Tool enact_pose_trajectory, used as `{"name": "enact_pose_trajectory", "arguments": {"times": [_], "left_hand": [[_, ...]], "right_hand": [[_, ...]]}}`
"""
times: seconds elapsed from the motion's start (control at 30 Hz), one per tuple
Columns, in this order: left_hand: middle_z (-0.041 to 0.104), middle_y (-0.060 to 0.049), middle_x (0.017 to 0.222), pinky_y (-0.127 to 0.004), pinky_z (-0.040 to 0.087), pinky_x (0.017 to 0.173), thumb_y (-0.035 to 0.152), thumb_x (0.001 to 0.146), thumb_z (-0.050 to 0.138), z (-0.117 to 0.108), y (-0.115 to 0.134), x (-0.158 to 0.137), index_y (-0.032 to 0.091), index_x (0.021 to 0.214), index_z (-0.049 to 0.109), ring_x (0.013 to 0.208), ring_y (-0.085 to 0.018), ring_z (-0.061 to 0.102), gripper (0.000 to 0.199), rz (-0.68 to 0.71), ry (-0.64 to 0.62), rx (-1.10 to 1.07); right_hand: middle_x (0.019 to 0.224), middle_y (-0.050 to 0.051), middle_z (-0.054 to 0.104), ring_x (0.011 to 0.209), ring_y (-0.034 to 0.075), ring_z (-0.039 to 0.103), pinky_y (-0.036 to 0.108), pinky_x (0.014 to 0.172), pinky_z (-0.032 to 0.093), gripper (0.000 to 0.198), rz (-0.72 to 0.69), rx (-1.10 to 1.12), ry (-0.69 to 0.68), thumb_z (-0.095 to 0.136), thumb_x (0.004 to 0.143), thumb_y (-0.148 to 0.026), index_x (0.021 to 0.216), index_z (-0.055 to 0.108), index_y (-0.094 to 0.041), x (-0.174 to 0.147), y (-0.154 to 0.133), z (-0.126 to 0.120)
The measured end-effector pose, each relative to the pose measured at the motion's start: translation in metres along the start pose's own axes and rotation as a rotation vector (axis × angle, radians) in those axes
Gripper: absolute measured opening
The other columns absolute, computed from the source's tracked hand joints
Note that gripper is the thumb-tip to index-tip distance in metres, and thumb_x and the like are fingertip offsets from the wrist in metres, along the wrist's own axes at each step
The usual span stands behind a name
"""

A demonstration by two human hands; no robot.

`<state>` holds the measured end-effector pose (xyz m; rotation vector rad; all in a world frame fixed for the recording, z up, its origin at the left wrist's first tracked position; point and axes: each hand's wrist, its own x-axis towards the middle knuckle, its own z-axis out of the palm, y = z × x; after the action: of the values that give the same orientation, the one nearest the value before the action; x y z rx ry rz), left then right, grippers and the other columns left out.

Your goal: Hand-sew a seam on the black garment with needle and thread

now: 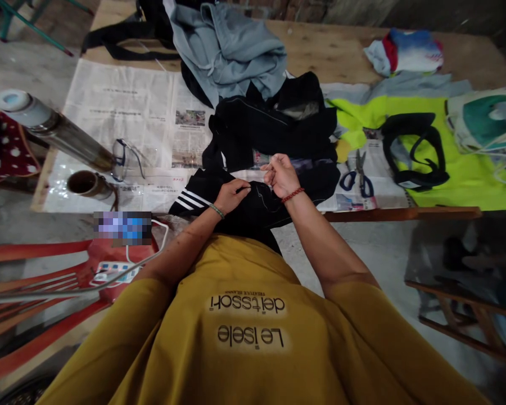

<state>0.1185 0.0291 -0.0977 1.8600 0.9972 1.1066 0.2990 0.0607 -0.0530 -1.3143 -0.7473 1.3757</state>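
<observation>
Black clothing (274, 126) lies bunched at the front edge of the table, and a part with white stripes (193, 201) sits under and beside my left hand (233, 197). That hand is closed, thumb against fingers, on the black cloth. Just to its right, my right hand (282, 175) is raised slightly over the same garment with its fingers curled into a pinch. Whatever is between those fingertips is too small to make out. A thin pale thread-like line (260, 192) shows on the cloth between the two hands.
Right of the clothing lie scissors (358, 175), a black strap loop (415, 149), a yellow-green garment (459, 185) and an iron (489, 121). A grey garment (240, 50) is piled behind. At left stand a bottle (67, 135), glasses (124, 157) and a brown cup (88, 184) on newspaper (139, 107).
</observation>
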Motion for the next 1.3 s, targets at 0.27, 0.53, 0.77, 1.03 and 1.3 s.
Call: {"name": "enact_pose_trajectory", "arguments": {"times": [0.27, 0.53, 0.77, 1.03, 1.3], "left_hand": [[0.07, -0.003, 0.086, -0.027, 0.051, 0.082, 0.023, 0.082, 0.06, -0.001, 0.002, 0.001, 0.017, 0.084, 0.067, 0.082, -0.014, 0.064, 0.01, -0.055, -0.014, 0.051], [0.07, -0.003, 0.086, -0.028, 0.051, 0.083, 0.022, 0.083, 0.059, 0.0, 0.0, 0.001, 0.017, 0.084, 0.067, 0.084, -0.015, 0.064, 0.01, -0.061, -0.009, 0.06], [0.069, -0.003, 0.086, -0.027, 0.05, 0.083, 0.023, 0.083, 0.059, -0.001, -0.002, 0.0, 0.017, 0.084, 0.067, 0.084, -0.015, 0.063, 0.011, -0.061, -0.012, 0.063], [0.07, -0.003, 0.087, -0.027, 0.05, 0.082, 0.025, 0.082, 0.059, -0.001, -0.002, 0.001, 0.018, 0.085, 0.068, 0.084, -0.015, 0.063, 0.011, -0.077, -0.016, 0.058], [0.069, -0.003, 0.085, -0.027, 0.05, 0.08, 0.025, 0.082, 0.059, -0.001, -0.001, 0.0, 0.017, 0.084, 0.067, 0.082, -0.015, 0.063, 0.011, -0.08, 0.001, 0.034]], "right_hand": [[0.076, -0.002, 0.065, 0.077, 0.015, 0.067, 0.034, 0.074, 0.056, 0.015, 0.003, -0.159, -0.262, 0.069, 0.077, -0.019, 0.082, 0.055, -0.019, -0.004, -0.03, 0.004], [0.081, -0.005, 0.067, 0.103, 0.016, 0.061, 0.042, 0.112, 0.035, 0.031, -0.359, -0.641, -0.51, 0.064, 0.068, 0.005, 0.067, 0.063, -0.025, 0.004, -0.054, -0.021], [0.09, -0.007, 0.071, 0.119, 0.01, 0.055, 0.04, 0.122, 0.017, 0.031, -0.564, -0.911, -0.389, 0.061, 0.076, 0.006, 0.071, 0.064, -0.025, 0.034, -0.099, -0.061], [0.12, 0.012, 0.065, 0.127, 0.012, 0.046, 0.031, 0.11, 0.018, 0.035, -0.889, -1.525, -0.205, 0.041, 0.084, -0.001, 0.053, 0.057, -0.007, 0.061, -0.167, -0.118], [0.124, 0.008, 0.054, 0.127, 0.034, 0.04, 0.05, 0.088, 0.027, 0.066, -0.843, -1.882, 0.075, 0.017, 0.087, -0.029, 0.026, 0.004, -0.008, 0.033, -0.232, -0.161]]}}
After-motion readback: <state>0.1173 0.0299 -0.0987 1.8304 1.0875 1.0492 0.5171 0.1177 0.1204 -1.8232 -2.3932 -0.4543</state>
